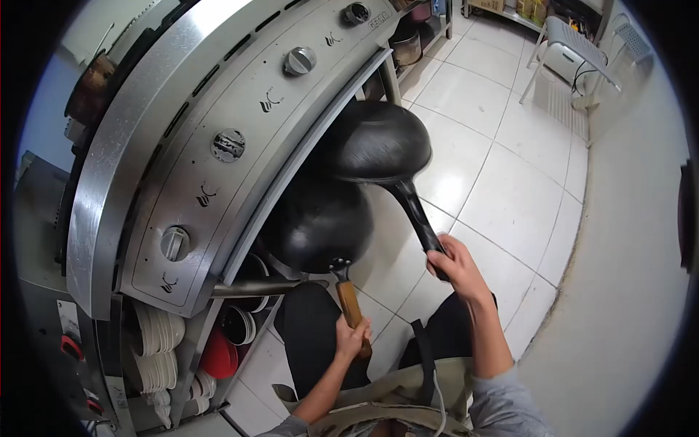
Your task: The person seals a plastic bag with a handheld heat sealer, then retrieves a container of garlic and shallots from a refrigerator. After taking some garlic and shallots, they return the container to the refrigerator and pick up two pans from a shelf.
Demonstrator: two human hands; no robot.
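My right hand (455, 266) is wrapped round the black handle of a dark pan (378, 142), which is held bottom side up beside the stove's front edge. Below and left of it, a second black pan (317, 222) also shows its rounded underside. My left hand (352, 336) grips that pan's wooden handle (349, 304). Both pans are partly under the edge of the stove, and the upper one overlaps the lower one in view.
The steel stove front (196, 167) with several knobs fills the left. Stacked white bowls (156, 349) and a red dish (218, 353) sit on the shelf below. A grey step stool (575, 40) stands at the top right, near the wall (619, 291). Tiled floor (510, 189) lies between.
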